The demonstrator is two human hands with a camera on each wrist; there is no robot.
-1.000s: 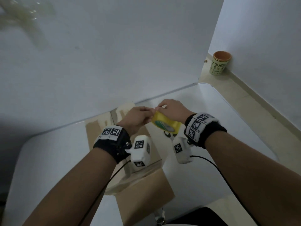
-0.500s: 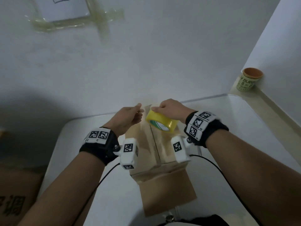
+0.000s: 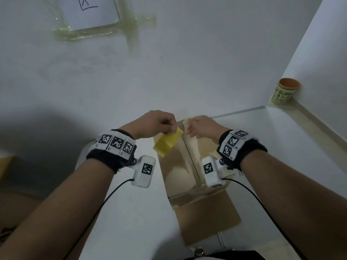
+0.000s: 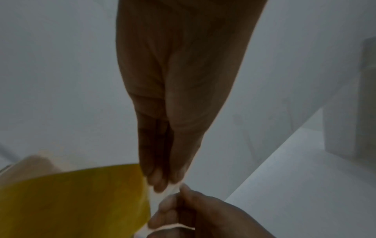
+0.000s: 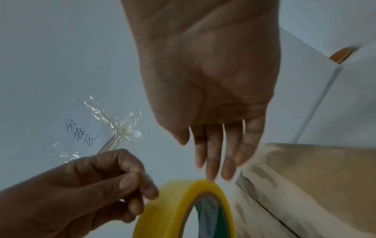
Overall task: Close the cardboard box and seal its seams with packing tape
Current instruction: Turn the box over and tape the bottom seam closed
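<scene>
On the white table point(image 3: 281, 166) stands the cardboard box point(image 3: 189, 166), its 2 matte brown flaps already closed along a straight centre seam. Above its far end hangs the glossy yellow tape roll point(image 3: 167, 144), probably raised to begin a strip there. The left hand point(image 3: 155, 123) pinches the tape's free end. The right hand point(image 3: 201, 127), fingers loosely extended, touches the roll's rim.

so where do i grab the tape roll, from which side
Likely right hand fingers through the roll's open core, thumb on the yellow rim, from the box side: the core faces that way, and the left hand pinches the free end opposite.
</scene>
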